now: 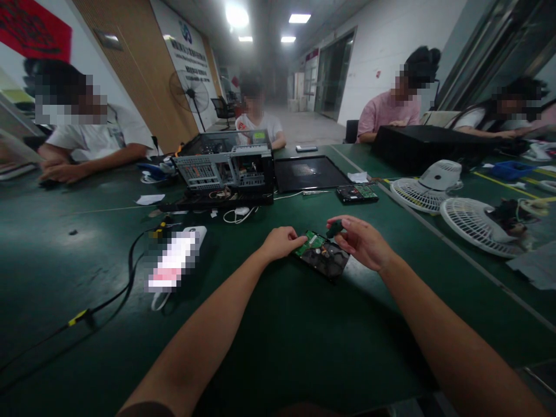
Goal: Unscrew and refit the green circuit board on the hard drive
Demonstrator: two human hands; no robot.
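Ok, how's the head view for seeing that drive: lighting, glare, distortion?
Head view: dim, ceiling lights blown out at top; wide-angle bending at the edges; hard drive between left hand and right hand is dark, detail soft.

Left hand (281, 242) steadies hard drive (324, 259); right hand (361, 241) pinches small dark part (334, 230)

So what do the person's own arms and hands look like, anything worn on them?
Both forearms are bare up to the picture's lower edge, with no watch, bracelet or gloves showing. The left hand and right hand show no rings that can be made out. A dark patch at the lower edge is unclear.
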